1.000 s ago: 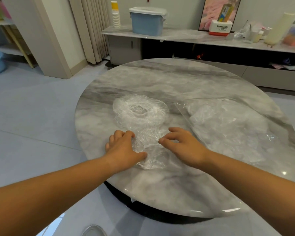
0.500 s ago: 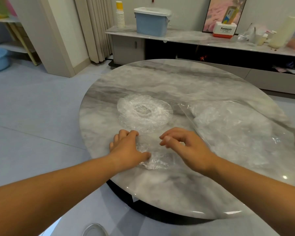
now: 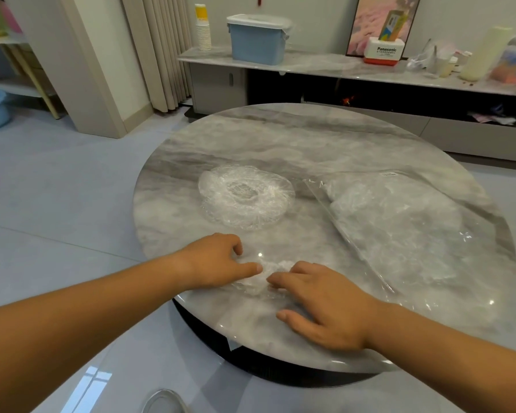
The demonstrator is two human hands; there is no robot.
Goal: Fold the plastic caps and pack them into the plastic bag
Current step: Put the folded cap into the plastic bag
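Bright, even light; small glare spots on the glossy table [image 3: 325, 138], wide-angle bending at the edges.

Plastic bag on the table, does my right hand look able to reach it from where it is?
Probably yes. The right hand presses the folded cap with flat fingers, and the plastic bag lies just beside it on the table with nothing between them.

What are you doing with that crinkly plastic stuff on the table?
A person is folding one plastic cap small at the near edge of the round table. The left hand and the right hand both press on it. More caps wait in a pile farther back. The plastic bag lies to the right, with crumpled plastic already inside.
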